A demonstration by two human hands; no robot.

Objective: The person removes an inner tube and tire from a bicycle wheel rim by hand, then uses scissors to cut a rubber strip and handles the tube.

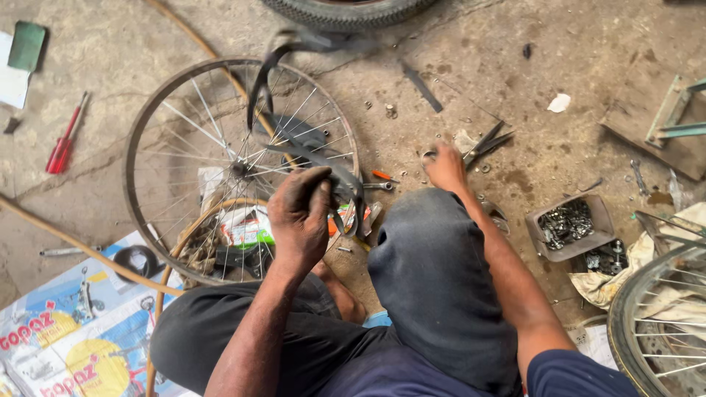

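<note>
The left hand (300, 213) is closed in a fist around a black rubber strip (294, 147), which loops up from the fist, blurred, over a spoked bicycle rim (147, 125) lying flat on the concrete floor (529, 110). The right hand (446, 167) reaches past the raised knee (426, 250) down to the floor, fingers curled at small metal parts beside a pair of dark pliers (485, 141); whether it grips anything I cannot tell, as the knee and the hand's own back hide the fingertips. Just between the two hands lie a wrench (381, 186) and a small orange-handled tool (382, 176). Further right a brown box of nuts and bolts (570, 224) sits near a second wheel (647, 323) on crumpled cloth. Well to the left a red screwdriver (65, 136) lies on the floor, and a thin tan hose (73, 242) crosses under the rim toward printed paper (66, 331) at the lower left. A tyre (346, 11) shows at the top edge
</note>
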